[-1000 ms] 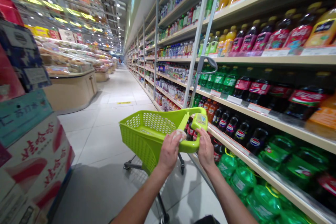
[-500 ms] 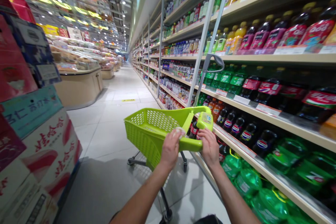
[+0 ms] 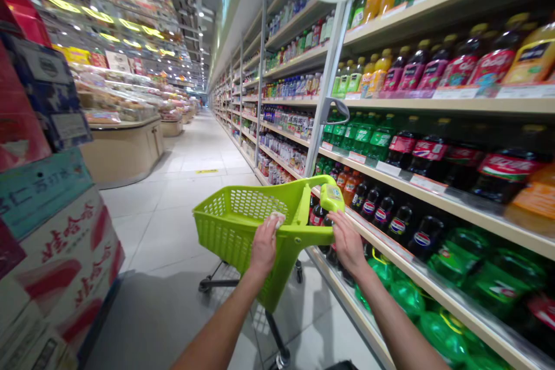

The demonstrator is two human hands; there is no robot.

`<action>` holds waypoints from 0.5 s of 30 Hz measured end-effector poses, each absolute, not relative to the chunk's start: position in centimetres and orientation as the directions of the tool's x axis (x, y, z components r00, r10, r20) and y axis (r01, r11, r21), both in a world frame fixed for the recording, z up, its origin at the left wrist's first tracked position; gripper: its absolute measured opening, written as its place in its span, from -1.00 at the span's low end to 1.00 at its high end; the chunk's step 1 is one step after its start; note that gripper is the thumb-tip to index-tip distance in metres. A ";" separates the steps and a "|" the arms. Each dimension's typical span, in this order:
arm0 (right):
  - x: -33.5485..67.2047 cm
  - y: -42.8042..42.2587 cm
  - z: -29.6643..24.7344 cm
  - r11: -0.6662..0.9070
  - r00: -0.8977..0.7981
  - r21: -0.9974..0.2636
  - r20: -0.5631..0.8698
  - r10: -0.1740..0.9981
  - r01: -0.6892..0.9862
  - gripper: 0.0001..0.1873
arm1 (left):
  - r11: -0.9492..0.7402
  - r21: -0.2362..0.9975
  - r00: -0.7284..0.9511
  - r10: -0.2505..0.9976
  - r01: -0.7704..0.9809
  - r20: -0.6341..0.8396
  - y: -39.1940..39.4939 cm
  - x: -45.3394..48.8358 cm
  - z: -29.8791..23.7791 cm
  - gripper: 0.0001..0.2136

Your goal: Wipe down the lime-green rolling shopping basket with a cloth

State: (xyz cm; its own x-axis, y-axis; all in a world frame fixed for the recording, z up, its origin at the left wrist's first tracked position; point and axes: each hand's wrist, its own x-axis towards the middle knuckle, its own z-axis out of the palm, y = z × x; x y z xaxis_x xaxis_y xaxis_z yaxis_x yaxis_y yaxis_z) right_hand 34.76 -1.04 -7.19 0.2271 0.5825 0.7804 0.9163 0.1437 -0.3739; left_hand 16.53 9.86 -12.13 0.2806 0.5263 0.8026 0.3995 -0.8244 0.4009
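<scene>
A lime-green plastic shopping cart [image 3: 280,269] stands in front of me, angled toward the shelves. My left hand [image 3: 263,245] is closed on a crumpled white wipe [image 3: 278,219], at the cart's near left rim. At the right end of the green handle [image 3: 310,235], my right hand [image 3: 348,243] has its fingers closed over the bar; the fingertips are partly hidden. A green holder [image 3: 332,197] with a label rises from the handle just beyond that hand. The basket looks to have nothing in its visible part.
Drink shelves [image 3: 390,169] with bottles run along the right, close to the cart. Stacked cartons [image 3: 60,243] stand on the left. A rounded display counter [image 3: 124,150] is farther off. The tiled aisle [image 3: 203,150] stretches ahead between them.
My left hand with the wipe has moved left, off the handle and onto the basket's rim. My right hand stays at the handle's right end. The view has shifted slightly right.
</scene>
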 end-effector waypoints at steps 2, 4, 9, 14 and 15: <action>34.1 -0.9 -7.5 0.117 0.228 -0.346 0.800 0.555 0.931 -0.60 | -0.843 0.382 0.303 0.503 0.377 0.810 9.1 17.3 -11.9 -0.59; 33.7 -0.8 -7.7 0.103 0.217 -0.317 0.817 0.534 0.943 -0.58 | -0.906 0.285 0.402 0.398 0.312 0.825 7.6 18.9 -11.0 -0.58; 33.1 -1.1 -7.9 0.019 0.193 -0.235 0.839 0.510 0.972 -0.62 | -0.958 0.128 0.497 0.244 0.255 0.833 6.2 20.7 -9.9 -0.61; 32.1 -1.2 -7.6 -0.096 0.158 -0.126 0.851 0.500 0.987 -0.67 | -0.901 0.279 0.367 0.396 0.332 0.842 8.5 18.2 -11.2 -0.60; 31.9 -1.2 -7.6 -0.088 0.134 -0.103 0.855 0.500 0.991 -0.67 | -0.898 0.292 0.359 0.405 0.331 0.840 8.4 18.2 -11.1 -0.60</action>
